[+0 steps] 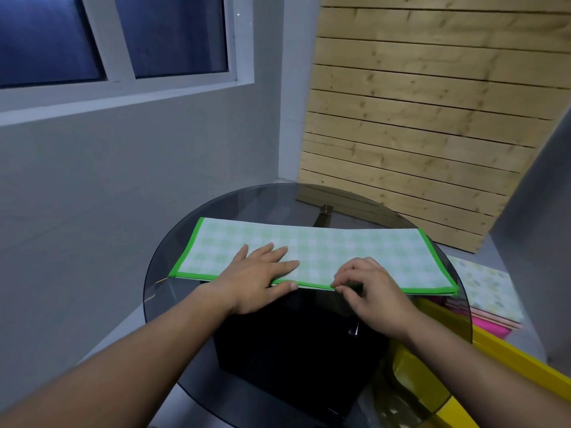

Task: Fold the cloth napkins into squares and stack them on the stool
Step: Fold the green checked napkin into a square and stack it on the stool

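Napkin (pixel 340 254), green check with a bright green hem, lies on the round glass bench (pixel 173 304), and both of my hands are on its near edge.

Nearest on my feed, two bare forearms reach in from the bottom corners. Under the glass I see a dark block (pixel 293 344), which looks like the base. My left hand (pixel 256 279) lies flat on the left-centre part of the cloth. Its fingers (pixel 278 253) are straight and spread, pressing down, and the thumb runs along the near hem. Just beside it, my right hand (pixel 374 291) has its fingers (pixel 343 273) curled, pinching the near hem between fingertips and thumb.

The napkin is folded into a long strip running left to right across the middle of the bench. Doubled layers show at its near right corner. Green hem edges the left end, the right end and the near side, while the far side shows none. Its right end reaches the rim of the glass.

To the right and lower than the bench sits a yellow frame (pixel 509 362). Past it is a pile of cloths (pixel 488 285), pale and patterned on top with pink edges beneath. I cannot tell what the pile rests on.

Farther off stands a grey wall (pixel 123 180) with a dark window (pixel 123 35). A wooden slat panel (pixel 417 118) stands behind the bench on the right.
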{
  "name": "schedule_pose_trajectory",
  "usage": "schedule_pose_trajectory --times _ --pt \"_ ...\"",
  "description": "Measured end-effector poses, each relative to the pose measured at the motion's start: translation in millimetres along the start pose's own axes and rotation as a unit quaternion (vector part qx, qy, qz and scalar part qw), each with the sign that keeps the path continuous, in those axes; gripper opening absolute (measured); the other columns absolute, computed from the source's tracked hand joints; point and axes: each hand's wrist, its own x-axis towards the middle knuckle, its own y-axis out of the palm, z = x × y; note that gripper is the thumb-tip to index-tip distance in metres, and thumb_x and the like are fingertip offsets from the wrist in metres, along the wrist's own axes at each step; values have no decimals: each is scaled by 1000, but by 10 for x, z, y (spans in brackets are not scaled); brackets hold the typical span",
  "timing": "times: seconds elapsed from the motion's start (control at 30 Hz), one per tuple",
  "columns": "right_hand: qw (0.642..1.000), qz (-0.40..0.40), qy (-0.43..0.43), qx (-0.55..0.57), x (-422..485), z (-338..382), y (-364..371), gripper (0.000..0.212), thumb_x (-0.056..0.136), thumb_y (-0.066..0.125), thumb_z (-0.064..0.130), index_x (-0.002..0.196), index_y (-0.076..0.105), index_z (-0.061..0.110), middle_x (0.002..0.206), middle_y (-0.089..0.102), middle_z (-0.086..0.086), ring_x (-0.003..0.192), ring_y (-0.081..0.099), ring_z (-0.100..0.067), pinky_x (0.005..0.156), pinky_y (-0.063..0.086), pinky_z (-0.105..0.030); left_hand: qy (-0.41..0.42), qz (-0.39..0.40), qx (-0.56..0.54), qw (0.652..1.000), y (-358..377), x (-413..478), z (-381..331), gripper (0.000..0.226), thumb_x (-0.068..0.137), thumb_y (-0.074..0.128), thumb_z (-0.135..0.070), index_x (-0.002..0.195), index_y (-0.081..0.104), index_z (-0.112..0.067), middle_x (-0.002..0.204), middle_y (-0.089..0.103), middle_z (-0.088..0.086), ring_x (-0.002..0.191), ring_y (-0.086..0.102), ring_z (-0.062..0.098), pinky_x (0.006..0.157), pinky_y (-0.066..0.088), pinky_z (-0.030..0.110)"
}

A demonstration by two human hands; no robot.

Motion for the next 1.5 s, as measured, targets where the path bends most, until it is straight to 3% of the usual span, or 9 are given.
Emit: schedule_pose_trajectory --times 0.2,0.3,0.43,0.67,0.83,0.93,1.03,1.33,1.5 --pt "999 44 19 11 139 83 -109 9 86 67 28 80 72 33 93 63 14 98 54 -7 91 48 -35 -6 -10 -31 999 24 -53 -37 60 97 33 -66 153 25 -46 167 11 -10 154 0 13 123 -4 50" --pt "998 38 12 -45 412 106 -108 24 94 58 33 112 71 26 119 64 7 118 52 -16 104 40 -34 -10 -18 -35 999 53 -69 -42 59 97 33 -66 152 27 -46 167 13 -10 154 0 13 123 -5 50" --pt "985 119 37 -119 843 157 50 55 104 33 40 153 30 15 164 18 -2 152 10 -20 123 9 -38 -10 -28 -38 999 76 -72 -41 58 97 34 -66 151 29 -47 166 15 -10 154 1 12 123 -4 51" --pt "970 169 48 -168 945 86 327 61 104 19 41 157 8 13 166 1 -1 153 -3 -16 124 0 -39 -10 -25 -47 999 64 -52 -49 56 96 35 -66 147 34 -44 164 19 -10 153 6 14 122 1 54" --pt "972 154 39 -176 941 72 344 60 104 18 40 157 10 14 166 2 0 153 -1 -15 124 0 -37 -55 -89 -48 993 -124 209 -78 31 101 35 -37 123 49 -20 134 50 2 132 40 25 113 25 43" --pt "974 142 38 -173 945 48 360 59 104 18 40 157 11 15 166 3 2 152 -1 -13 124 0 -35 -55 -87 -43 994 -151 466 0 52 102 33 -23 152 30 -10 162 27 8 154 12 24 124 9 38" --pt "975 136 38 -171 946 35 375 59 104 18 40 158 11 17 166 3 4 152 -1 -11 124 0 -34 -95 -27 -52 994 -115 595 123 64 106 25 -40 159 7 -9 168 1 7 155 -4 20 126 -1 39" --pt "975 141 38 -169 937 10 373 59 104 16 41 158 10 18 166 2 5 152 -2 -10 123 -1 -32 -267 -13 -4 964 -72 314 903 82 99 12 -61 159 -1 -6 168 -9 9 155 -9 20 125 -3 41" --pt "975 142 43 -165 935 33 365 59 104 17 39 158 9 17 166 1 5 152 -3 -10 124 -2 -33 -255 -37 62 964 -159 421 595 67 101 20 -32 158 1 -2 167 -5 14 155 -9 25 123 -10 47"
